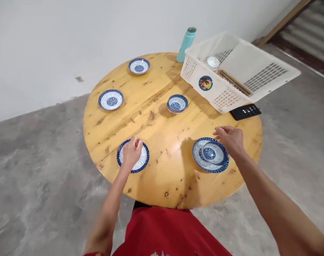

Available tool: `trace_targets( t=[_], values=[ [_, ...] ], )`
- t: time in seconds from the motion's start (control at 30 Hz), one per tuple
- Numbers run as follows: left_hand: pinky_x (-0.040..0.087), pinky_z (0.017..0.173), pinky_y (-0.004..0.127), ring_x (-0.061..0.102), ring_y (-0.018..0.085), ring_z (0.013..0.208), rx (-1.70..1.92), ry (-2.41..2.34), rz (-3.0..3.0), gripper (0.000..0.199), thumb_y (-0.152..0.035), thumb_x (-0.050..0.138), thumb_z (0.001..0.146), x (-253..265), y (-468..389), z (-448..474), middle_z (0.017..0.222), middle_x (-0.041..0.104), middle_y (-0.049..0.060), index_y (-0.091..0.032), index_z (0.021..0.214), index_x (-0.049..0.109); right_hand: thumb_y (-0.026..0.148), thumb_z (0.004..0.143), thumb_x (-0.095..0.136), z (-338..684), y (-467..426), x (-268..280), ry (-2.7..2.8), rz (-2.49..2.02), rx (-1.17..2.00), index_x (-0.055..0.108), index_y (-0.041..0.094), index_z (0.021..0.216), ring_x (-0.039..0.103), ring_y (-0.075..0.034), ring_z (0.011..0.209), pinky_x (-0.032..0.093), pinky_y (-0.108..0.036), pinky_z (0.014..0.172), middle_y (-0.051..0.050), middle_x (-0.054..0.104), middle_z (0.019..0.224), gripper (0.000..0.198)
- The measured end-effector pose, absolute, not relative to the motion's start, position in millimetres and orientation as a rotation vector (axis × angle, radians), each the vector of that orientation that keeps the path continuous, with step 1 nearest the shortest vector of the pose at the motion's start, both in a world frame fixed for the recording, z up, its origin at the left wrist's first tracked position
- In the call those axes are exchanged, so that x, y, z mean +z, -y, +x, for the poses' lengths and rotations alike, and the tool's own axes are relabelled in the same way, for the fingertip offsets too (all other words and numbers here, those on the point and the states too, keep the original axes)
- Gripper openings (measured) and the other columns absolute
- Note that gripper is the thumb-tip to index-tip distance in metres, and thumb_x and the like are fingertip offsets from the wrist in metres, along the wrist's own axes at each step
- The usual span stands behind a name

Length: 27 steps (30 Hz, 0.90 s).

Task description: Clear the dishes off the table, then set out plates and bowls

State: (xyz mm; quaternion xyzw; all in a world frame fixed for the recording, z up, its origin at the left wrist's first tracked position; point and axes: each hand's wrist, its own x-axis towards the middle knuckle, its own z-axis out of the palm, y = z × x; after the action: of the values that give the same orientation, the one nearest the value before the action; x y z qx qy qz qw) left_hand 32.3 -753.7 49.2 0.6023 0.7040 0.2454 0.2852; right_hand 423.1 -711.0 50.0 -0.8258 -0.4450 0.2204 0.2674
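My left hand [132, 151] hovers over a blue-rimmed plate [143, 161] at the near left, with its fingers curled in and nothing visible in them. At the near right, a patterned bowl [210, 153] sits on another blue-rimmed plate [202, 165]. Just above the back right edge of that plate is my right hand [229, 138], its fingers loosely bent and apart, holding nothing. Near the table's middle stands a small stack of matching bowls [177, 104].
The round wooden table [156, 131] also bears a plate [111, 99] at left and a shallow dish [139, 66] at the back. A turquoise bottle [187, 44] stands beside a white plastic basket [223, 90] holding chopsticks [235, 82] and white cups [212, 63]. A black phone [246, 112] lies nearby.
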Motion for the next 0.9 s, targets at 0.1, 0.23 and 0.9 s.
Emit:
trace_targets(
  t=[0.1, 0.23, 0.9],
  values=[
    [0.045, 0.077, 0.026, 0.068, 0.02, 0.084, 0.56, -1.829, 1.734, 0.024, -0.031, 0.047, 0.098, 51, 687, 50, 0.087, 0.075, 0.004, -0.021, 0.095, 0.069, 0.015, 0.083, 0.058, 399, 660, 50, 1.052, -2.056, 0.785, 0.069, 0.013, 0.086, 0.067, -0.018, 0.066, 0.052, -0.025, 0.058, -0.012, 0.072, 0.082, 0.012],
    [0.047, 0.085, 0.03, 0.07, 0.023, 0.1, 0.44, -1.75, 1.885, 0.026, -0.025, 0.046, 0.099, 45, 617, 87, 0.102, 0.077, 0.008, -0.022, 0.103, 0.072, 0.01, 0.08, 0.059, 379, 600, 41, 1.04, -2.026, 0.824, 0.067, 0.013, 0.093, 0.068, -0.017, 0.069, 0.054, -0.024, 0.064, -0.008, 0.071, 0.085, 0.016],
    [0.049, 0.098, 0.038, 0.066, 0.029, 0.12, 0.254, -1.822, 1.907, 0.031, -0.021, 0.051, 0.097, 18, 508, 199, 0.123, 0.072, 0.019, -0.015, 0.124, 0.065, 0.007, 0.073, 0.056, 353, 514, 11, 1.487, -2.376, 0.438, 0.072, 0.017, 0.076, 0.071, -0.032, 0.091, 0.052, -0.034, 0.076, -0.013, 0.072, 0.081, 0.02]
  ],
)
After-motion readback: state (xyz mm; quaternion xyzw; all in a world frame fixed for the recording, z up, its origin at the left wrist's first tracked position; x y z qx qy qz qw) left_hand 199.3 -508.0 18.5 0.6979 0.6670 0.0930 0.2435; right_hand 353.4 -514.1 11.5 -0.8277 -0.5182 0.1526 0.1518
